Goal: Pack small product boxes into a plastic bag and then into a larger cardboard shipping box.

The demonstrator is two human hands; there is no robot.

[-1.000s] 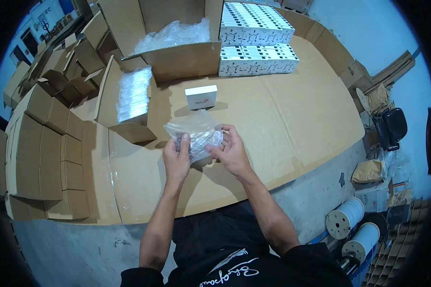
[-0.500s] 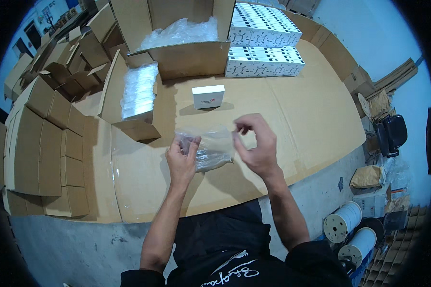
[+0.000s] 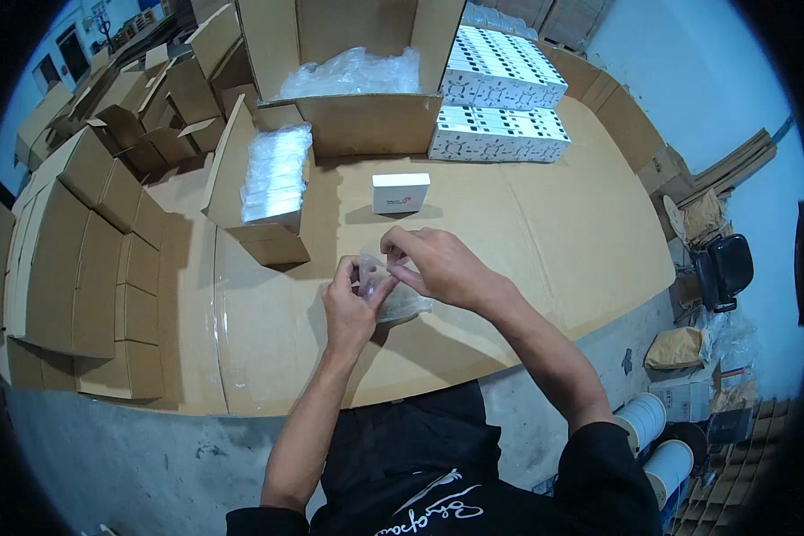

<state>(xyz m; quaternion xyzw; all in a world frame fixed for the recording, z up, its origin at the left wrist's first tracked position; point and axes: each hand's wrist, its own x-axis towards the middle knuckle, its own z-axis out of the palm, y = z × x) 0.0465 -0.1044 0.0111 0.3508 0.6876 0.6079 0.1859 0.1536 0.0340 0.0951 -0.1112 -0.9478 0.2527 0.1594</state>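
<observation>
My left hand [image 3: 348, 313] pinches the clear plastic bag [image 3: 407, 306] over the cardboard sheet [image 3: 545, 237], my side of the small white box [image 3: 400, 195]. Right hand [image 3: 445, 268]: fingertips at bag's top, can't tell if gripping. Best: anchor left, tease film gently, no tearing.

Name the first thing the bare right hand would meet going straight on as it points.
The bare right hand would likely first meet the clear plastic bag held by the bare left hand; whether they already touch is unclear.
</observation>
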